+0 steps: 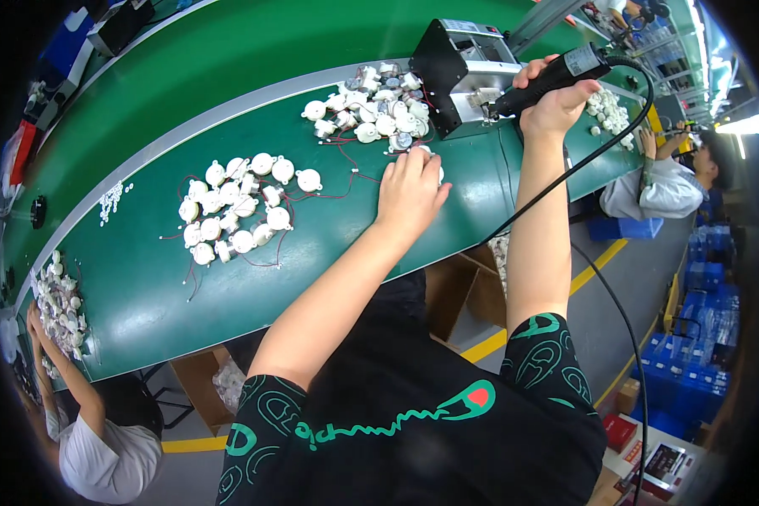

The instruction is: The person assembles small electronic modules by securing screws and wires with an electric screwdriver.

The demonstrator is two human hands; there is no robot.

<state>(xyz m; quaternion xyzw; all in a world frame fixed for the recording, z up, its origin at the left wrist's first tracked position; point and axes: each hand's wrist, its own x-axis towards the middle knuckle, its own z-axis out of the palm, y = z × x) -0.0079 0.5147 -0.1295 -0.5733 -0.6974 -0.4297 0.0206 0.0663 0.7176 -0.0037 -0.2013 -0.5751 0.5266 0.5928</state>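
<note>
My right hand [555, 108] is closed around a black electric screwdriver [557, 83], a cable running from its rear end. The screwdriver's tip meets the front of a black and silver screw feeder [468, 84]. On the green bench, the fingers of my left hand [409, 190] curl over a small round white motor unit [438, 165], mostly hidden by the hand. Just beyond that hand lies a heap of similar white motor units [371, 105] with thin red and dark wires. A second group of motor units [236, 202] is spread out to the left.
The screwdriver's black cable [599, 156] loops beside my right forearm. Small white pieces [114, 201] lie farther left. Co-workers sit at both ends, by a motor heap [59, 308] and white parts [607, 111]. Cardboard boxes [460, 291] stand below the bench edge.
</note>
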